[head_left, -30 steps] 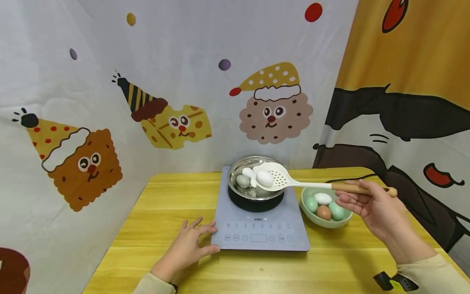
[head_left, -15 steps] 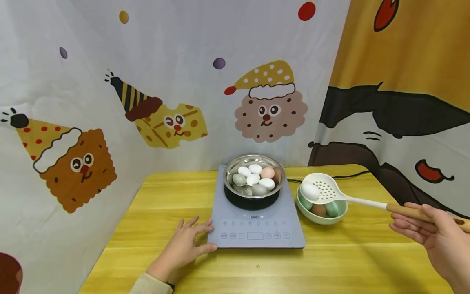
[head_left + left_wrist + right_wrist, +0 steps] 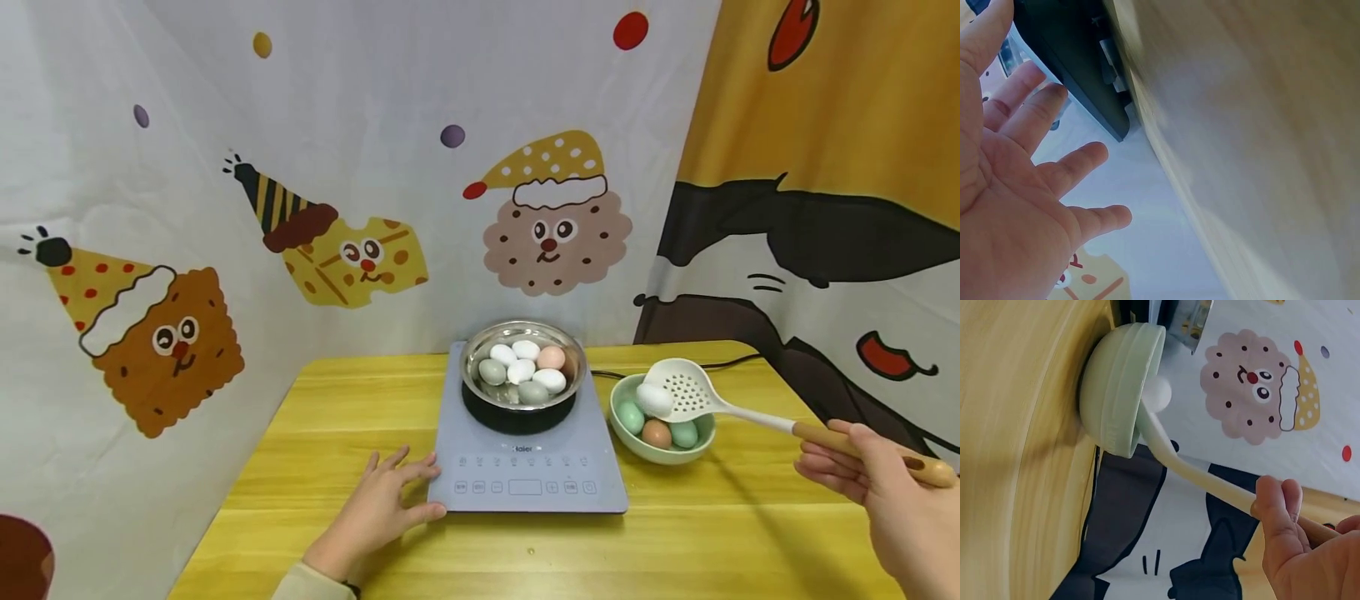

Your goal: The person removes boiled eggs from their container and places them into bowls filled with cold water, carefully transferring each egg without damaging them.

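My right hand (image 3: 892, 483) grips the wooden handle of a white slotted spoon (image 3: 686, 390). The spoon's holed head is low in the pale green bowl (image 3: 660, 457), tilted over the bowl's right and back side. Against its left edge is a white egg (image 3: 655, 401), seen at the rim in the right wrist view too. Two green eggs and a brown egg (image 3: 656, 434) lie below. My left hand (image 3: 378, 504) has its fingers spread at the left edge of the induction cooktop (image 3: 495, 467), thumb at its front corner. In the left wrist view the fingers (image 3: 1035, 119) are straight beside the cooktop.
On the cooktop a steel pan (image 3: 471, 367) holds several white, grey and pinkish eggs. A black cord (image 3: 727, 363) runs behind the bowl. The wooden table (image 3: 315, 433) meets a printed curtain (image 3: 375, 167) at the back.
My right hand has carried the slotted spoon with the white egg from above the pan rightward to the green bowl, then lowered and tilted it there. My left hand stays beside the cooktop.
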A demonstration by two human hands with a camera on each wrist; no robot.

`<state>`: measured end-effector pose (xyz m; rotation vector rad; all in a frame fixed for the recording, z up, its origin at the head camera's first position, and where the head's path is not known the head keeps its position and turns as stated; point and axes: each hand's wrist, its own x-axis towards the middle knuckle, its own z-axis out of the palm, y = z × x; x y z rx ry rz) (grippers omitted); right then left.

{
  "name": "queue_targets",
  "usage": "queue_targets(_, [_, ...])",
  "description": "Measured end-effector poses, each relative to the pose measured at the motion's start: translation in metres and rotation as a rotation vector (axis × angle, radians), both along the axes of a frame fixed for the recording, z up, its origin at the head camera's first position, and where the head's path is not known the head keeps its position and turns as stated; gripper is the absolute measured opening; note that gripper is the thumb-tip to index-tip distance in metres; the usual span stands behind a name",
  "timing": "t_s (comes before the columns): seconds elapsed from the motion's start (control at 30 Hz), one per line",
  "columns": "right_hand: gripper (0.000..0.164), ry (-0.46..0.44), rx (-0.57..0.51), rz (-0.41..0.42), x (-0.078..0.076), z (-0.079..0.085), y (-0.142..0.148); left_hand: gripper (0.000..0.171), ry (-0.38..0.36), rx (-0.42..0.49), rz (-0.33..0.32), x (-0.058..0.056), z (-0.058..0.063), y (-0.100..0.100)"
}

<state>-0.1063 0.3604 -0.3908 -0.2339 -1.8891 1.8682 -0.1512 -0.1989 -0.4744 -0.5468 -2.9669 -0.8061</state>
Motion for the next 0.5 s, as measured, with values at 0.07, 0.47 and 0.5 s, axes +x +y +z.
queue_targets(0.07, [0.023, -0.059, 0.127, -0.063, 0.001, 0.004, -0.008, 0.059, 0.001, 0.005, -0.002, 0.0, 0.001, 0.0])
queue_targets(0.47, [0.054, -0.252, 0.422, -0.245, 0.017, 0.018, -0.049, 0.058, 0.002, 0.018, -0.006, 0.001, 0.005, 0.0])
queue_targets(0.5, [0.05, -0.22, 0.457, -0.245, 0.019, 0.017, -0.051, 0.058, 0.0, 0.018, -0.006, 0.001, 0.005, 0.0])
